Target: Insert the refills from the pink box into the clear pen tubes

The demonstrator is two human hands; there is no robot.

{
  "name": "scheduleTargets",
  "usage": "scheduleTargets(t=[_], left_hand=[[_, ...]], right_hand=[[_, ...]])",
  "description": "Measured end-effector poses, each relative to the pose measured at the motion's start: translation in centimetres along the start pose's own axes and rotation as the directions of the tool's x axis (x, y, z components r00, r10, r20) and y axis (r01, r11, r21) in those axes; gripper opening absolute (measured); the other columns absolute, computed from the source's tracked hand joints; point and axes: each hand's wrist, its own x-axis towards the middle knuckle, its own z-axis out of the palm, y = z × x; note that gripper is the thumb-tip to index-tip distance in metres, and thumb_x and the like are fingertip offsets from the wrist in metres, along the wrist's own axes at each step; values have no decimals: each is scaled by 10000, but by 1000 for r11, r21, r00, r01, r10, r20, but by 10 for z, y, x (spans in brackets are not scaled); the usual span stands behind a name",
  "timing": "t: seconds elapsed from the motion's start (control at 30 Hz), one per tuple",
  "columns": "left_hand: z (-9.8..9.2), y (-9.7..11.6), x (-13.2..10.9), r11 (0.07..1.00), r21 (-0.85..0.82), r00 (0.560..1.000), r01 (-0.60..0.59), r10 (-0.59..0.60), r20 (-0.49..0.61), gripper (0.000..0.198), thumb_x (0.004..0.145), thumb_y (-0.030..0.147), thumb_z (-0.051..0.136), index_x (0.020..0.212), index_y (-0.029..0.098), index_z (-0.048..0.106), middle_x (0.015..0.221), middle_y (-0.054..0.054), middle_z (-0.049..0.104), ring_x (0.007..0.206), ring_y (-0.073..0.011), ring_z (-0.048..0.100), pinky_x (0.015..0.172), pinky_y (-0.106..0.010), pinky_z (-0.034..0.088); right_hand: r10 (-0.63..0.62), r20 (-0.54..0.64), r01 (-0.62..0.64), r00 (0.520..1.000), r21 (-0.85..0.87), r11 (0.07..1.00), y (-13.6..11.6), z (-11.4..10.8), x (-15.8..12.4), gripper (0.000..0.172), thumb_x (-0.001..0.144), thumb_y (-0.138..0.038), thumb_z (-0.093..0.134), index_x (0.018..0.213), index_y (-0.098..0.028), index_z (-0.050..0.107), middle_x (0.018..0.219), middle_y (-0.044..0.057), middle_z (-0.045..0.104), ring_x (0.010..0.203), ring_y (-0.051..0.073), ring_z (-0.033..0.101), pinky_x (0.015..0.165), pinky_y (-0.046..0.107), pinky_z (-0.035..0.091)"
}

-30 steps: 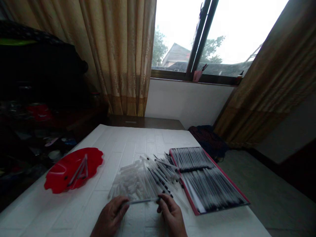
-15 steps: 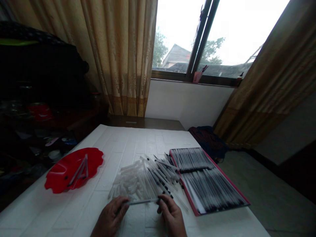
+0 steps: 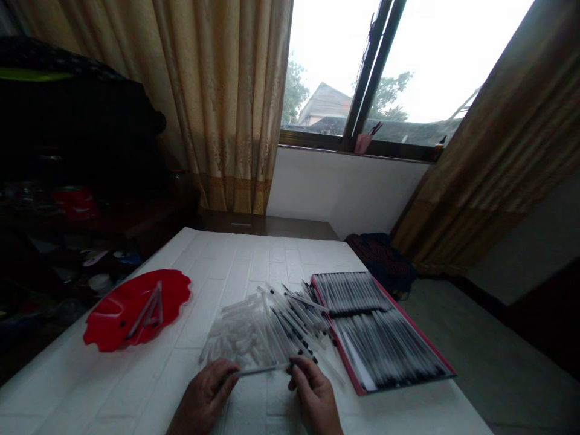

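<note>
My left hand (image 3: pixel 206 393) and my right hand (image 3: pixel 312 393) pinch the two ends of one clear pen (image 3: pixel 263 370), held level just above the white table (image 3: pixel 217 260) near its front edge. Just beyond the hands lies a loose pile of clear pen barrels and caps (image 3: pixel 263 329). To the right of the pile sits a red-edged tray (image 3: pixel 347 356) packed with rows of pens. A red plate (image 3: pixel 109 323) with a few finished pens on it rests at the left.
Behind the table are gold curtains (image 3: pixel 217 103) and a window (image 3: pixel 385 66). Dark cluttered furniture (image 3: pixel 67 181) stands along the left. A dark bundle (image 3: pixel 380 254) lies on the floor beyond the table's right corner.
</note>
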Motion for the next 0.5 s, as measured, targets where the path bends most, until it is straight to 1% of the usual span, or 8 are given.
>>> scheduleTargets(t=[0.1,0.17,0.23,0.3,0.37,0.43,0.5], left_hand=[[-2,4,2,1000,-18,1000,-18,18,-10,301,895,502,494,843,284,694,786,23,741,731,-131,711,692,-184,556],[-3,4,2,1000,-27,1000,-5,5,-16,307,897,503,490,834,280,691,775,25,739,722,-129,710,686,-179,553],[-2,3,2,999,-36,1000,22,-23,-7,313,898,507,485,837,277,689,774,23,738,722,-131,709,682,-180,552],[-2,2,2,998,-46,999,39,-39,8,321,895,515,483,844,275,690,780,19,738,725,-135,708,679,-183,552],[0,0,2,997,-51,999,52,-52,15,326,891,524,486,850,275,692,786,16,737,729,-136,706,680,-185,551],[1,-2,2,996,-55,998,69,-68,12,341,885,542,484,849,275,694,787,13,737,732,-140,705,684,-191,552],[1,-2,1,994,-61,996,90,-89,18,357,881,557,479,842,276,695,782,11,735,730,-144,703,684,-199,554]], right_hand=[[28,-45,-26,999,50,998,-2,0,1,357,690,-500,724,848,-182,755,600,9,656,545,158,599,556,242,493],[50,-101,-41,994,93,995,-1,-1,3,382,666,-502,734,858,-172,746,618,19,673,531,154,589,541,246,491],[45,-145,-32,988,90,995,-3,-4,5,379,667,-482,727,872,-164,731,665,37,698,542,160,597,540,253,499],[-4,-174,4,985,2,1000,-7,-7,8,345,692,-445,701,888,-163,712,721,56,721,585,178,626,557,259,511],[-81,-179,53,981,-156,986,-15,-11,12,299,718,-413,668,893,-172,697,758,66,736,654,205,663,589,263,521],[-146,-135,96,980,-324,941,-23,-13,17,247,737,-386,634,865,-184,694,767,71,746,708,230,690,623,271,525],[-175,-87,117,981,-452,884,-30,-14,23,238,748,-363,598,866,-185,703,792,89,760,738,254,708,651,290,528]])
